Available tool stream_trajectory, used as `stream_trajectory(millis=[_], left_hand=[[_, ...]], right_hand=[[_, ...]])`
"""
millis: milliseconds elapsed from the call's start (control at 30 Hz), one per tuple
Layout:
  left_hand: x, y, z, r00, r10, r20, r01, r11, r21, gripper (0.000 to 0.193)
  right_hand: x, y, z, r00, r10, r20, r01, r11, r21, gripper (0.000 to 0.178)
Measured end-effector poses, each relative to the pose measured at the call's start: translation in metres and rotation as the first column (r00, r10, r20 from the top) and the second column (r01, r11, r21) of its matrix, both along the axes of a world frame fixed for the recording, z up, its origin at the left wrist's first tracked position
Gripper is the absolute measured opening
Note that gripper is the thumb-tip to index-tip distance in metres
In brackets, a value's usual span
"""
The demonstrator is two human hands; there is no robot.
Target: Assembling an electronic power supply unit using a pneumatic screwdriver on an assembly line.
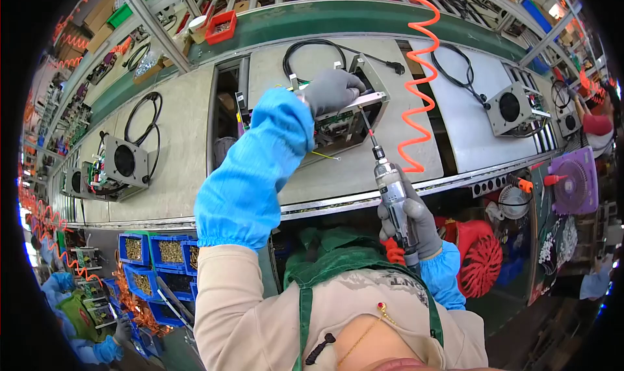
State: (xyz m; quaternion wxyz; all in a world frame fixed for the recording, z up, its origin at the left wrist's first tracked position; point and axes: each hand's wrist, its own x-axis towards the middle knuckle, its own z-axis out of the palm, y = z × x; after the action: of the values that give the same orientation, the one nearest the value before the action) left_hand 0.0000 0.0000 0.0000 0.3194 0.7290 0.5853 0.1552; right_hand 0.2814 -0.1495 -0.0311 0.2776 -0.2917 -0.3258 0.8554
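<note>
**Driving a screw into an open power unit on the line**

Gripping a powered screwdriver (392, 190) in the gloved right hand (416, 220), fingers wrapped tight round its barrel, just above the green apron (338, 262) and beige top. Trailing an orange coiled hose (416, 78) up from the tool and away overhead. Pointing the bit up and left, tip meeting the near edge of the grey metal unit (344, 120) or hovering just off it; too small to tell which. Judging the step as fastening in progress: bit seated or about to seat on a screw. Calling next for a steady push along the bit's axis and a firm brace against twist.

Reaching farther out, gloved left hand (331, 90) in a blue sleeve cover, clamped over the unit's top edge, pinning it to the pale conveyor pallet (338, 169). Keeping the hands well apart, unit under the left and beyond the right. Lying behind the unit, a black power cord (325, 46). Sitting left and right on neighbouring pallets, similar fan-fronted units (127, 163). Standing low at left, blue parts bins (162, 251).
</note>
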Motion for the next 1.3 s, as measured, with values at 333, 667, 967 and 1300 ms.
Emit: stream_trajectory(millis=[333,667,967,1300], left_hand=[[0.003,-0.035,-0.006,0.999,0.015,0.05,-0.03,0.951,0.309,0.046],[0.007,-0.034,-0.001,0.995,0.048,0.084,-0.066,0.973,0.22,0.05],[0.005,-0.046,-0.006,0.995,0.071,0.072,-0.09,0.951,0.297,0.052],[0.006,-0.127,-0.028,0.562,0.758,-0.331,-0.42,0.607,0.675,0.05]], right_hand=[[-0.008,0.001,0.023,0.998,-0.049,-0.037,0.046,0.995,-0.091,0.086],[-0.01,0.002,0.025,0.998,-0.062,0.009,0.062,0.996,-0.057,0.086],[-0.011,-0.001,0.025,0.998,-0.033,0.051,0.033,0.999,0.004,0.086],[-0.005,0.0,0.008,0.992,-0.026,-0.121,0.019,0.998,-0.058,0.086]])
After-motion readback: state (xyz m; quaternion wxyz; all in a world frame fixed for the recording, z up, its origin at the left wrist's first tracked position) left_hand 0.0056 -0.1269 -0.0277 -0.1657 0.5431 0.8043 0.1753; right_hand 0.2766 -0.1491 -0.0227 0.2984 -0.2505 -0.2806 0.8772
